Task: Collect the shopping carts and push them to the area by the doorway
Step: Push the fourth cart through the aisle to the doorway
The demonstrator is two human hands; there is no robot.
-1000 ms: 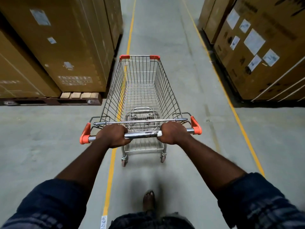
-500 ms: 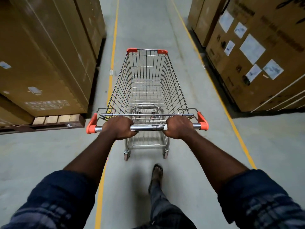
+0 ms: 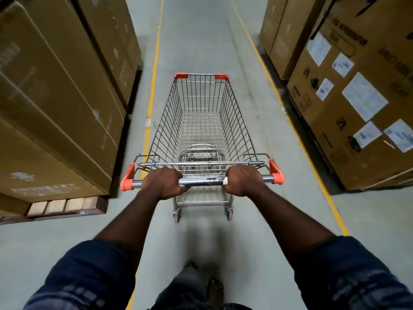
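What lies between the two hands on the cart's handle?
In the head view, only bare chrome handle bar runs between the left hand and right hand.

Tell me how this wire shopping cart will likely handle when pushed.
The shopping cart is probably light: open wire, nothing loaded inside. It should roll easily on its small wheels over the smooth floor. The left hand and right hand grip the handle wide apart, likely keeping it straight.

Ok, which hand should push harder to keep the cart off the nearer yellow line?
Probably left. The cart sits close to the left yellow line, and the left hand grips the handle on that side; pushing there nudges it right.
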